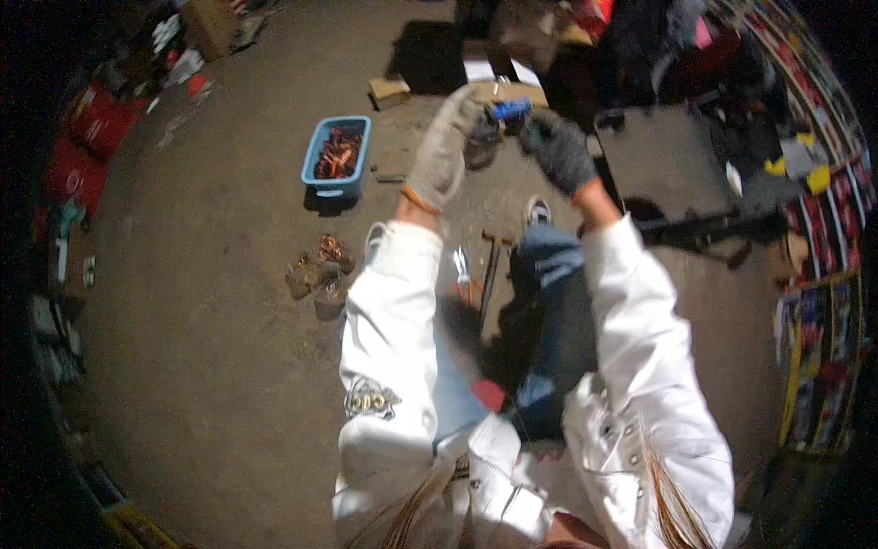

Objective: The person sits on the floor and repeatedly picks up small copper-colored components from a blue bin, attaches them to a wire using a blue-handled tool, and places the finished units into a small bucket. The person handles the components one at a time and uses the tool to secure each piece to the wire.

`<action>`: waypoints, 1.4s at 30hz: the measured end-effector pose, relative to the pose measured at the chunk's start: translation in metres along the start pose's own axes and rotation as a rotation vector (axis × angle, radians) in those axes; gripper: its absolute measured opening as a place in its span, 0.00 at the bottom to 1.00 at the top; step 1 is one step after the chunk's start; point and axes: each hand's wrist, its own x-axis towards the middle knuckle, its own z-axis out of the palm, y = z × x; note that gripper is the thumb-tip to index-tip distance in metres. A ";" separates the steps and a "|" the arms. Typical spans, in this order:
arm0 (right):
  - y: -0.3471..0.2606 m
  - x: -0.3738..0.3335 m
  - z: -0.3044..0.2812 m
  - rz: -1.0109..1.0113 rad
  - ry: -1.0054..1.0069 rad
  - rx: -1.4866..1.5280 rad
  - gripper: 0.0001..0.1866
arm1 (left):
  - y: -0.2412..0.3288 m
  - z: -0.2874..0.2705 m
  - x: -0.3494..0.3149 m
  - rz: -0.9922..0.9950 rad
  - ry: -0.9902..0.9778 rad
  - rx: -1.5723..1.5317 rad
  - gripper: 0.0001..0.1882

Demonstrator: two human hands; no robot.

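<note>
In front of me, my left hand (439,160), in a pale grey glove, and my right hand (560,154), in a dark grey glove, meet at a small blue object (509,110). Fingers of both hands are closed at its two ends. Its exact kind is too blurred to tell. Just under it shows a dark lump (482,135), partly hidden by the left glove. On the floor between my arms lie a hammer (490,274) and pliers (463,267) with orange-red handles.
A light blue plastic basket (312,163) of copper-coloured scrap stands left of my hands. Metal chunks with copper windings (320,274) lie nearer. Beyond are an open cardboard box (512,92) and a wood block (389,92). A flat board (672,160) lies right; packed shelves (828,348) line the right side.
</note>
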 end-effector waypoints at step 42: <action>0.292 0.044 0.276 0.013 -1.027 0.376 0.26 | -0.268 -0.249 0.098 -0.062 -0.270 1.057 0.23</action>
